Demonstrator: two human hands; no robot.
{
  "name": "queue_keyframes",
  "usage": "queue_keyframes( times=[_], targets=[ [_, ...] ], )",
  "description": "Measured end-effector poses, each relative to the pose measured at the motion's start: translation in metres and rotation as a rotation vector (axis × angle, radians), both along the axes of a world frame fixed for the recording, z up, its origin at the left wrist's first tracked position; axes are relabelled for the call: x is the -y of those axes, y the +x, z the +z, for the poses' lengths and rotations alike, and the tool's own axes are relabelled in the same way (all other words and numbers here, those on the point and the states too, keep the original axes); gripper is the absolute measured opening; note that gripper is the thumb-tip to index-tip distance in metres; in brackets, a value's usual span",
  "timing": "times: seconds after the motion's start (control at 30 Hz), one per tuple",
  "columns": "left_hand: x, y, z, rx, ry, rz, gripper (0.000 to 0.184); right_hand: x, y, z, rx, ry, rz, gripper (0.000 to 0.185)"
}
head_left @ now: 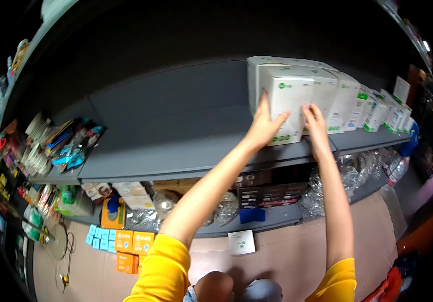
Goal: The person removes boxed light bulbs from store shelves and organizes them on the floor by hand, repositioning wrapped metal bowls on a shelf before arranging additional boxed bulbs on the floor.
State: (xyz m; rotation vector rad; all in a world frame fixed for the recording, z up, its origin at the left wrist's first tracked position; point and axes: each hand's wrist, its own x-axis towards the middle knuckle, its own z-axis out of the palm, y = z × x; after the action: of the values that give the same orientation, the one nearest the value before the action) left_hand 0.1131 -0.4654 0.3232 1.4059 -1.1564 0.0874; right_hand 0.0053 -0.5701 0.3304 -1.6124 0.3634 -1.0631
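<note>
Running across the view, the grey shelf [176, 141] bears white boxes [343, 98] on its right part. At the shelf's front edge, the front white box [297, 100] is upright, clasped between the left hand [264, 127] and the right hand [317, 123]. Below the shelf's left part sit small blue boxes [104, 244].

A closed white box [293, 103] with a green logo near its top and green marks along its bottom stands upright at the grey shelf [176, 136], in front of similar white boxes [342, 100].
</note>
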Motion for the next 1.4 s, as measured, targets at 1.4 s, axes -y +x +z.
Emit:
queue_keyframes(
  times=[1.4],
  targets=[
    [-0.093, -0.148, 0.003, -0.123, -0.254, 0.023, 0.077, -0.126, -0.121, 0.008, 0.472, 0.059, 0.209, 0.037]
  ],
)
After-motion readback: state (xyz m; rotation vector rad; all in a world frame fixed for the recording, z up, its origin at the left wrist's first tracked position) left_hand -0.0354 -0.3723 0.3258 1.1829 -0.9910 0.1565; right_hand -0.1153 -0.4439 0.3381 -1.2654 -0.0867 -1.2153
